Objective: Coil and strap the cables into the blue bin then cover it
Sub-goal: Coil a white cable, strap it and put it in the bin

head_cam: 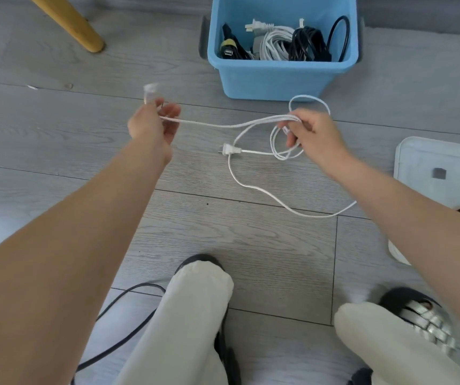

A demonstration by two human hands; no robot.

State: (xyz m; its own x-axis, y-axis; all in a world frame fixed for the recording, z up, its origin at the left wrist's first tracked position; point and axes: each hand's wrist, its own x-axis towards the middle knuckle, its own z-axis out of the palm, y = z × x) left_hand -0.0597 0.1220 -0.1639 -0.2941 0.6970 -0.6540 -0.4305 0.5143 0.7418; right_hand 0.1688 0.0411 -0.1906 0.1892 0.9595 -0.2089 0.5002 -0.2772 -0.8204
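Note:
A white cable (223, 125) stretches between my two hands above the grey floor. My left hand (153, 126) pinches its end, and a blurred white connector (150, 92) sticks up past the fingers. My right hand (310, 134) grips several loose loops of the same cable. Its white plug (228, 150) hangs near the middle, and slack trails on the floor toward my right arm. The blue bin (278, 76) stands open ahead, holding coiled white and black cables. A white lid (442, 162) lies flat at the right.
A yellow wooden furniture leg (70, 23) stands at the far left. A black cable (123, 329) runs along the floor beside my left knee. My knees in pale trousers and dark sandals fill the bottom of the view.

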